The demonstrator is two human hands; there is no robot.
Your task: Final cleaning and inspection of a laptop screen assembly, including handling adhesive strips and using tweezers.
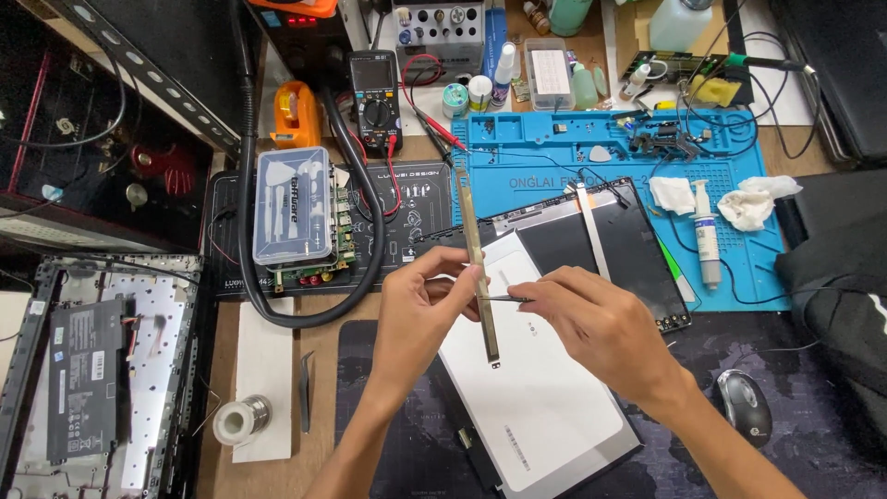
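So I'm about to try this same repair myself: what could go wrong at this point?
The left hand holds the long metal strip only near its middle, so it could tilt or slip from that grip. It hangs right above the bare display panel, which a drop might scratch. The right hand works a thin tool against the strip; a slip could jab the panel.

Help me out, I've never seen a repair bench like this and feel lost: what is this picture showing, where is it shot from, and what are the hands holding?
It is one view from a camera worn on the person's head, looking down at their own bare hands. The left hand holds a long thin metal strip upright-ish above a flat screen panel. The right hand pinches fine tweezers against that strip. Around them lie a blue work mat, a multimeter, a clear plastic tool box, a solder reel, a computer mouse and an opened laptop base on the left.
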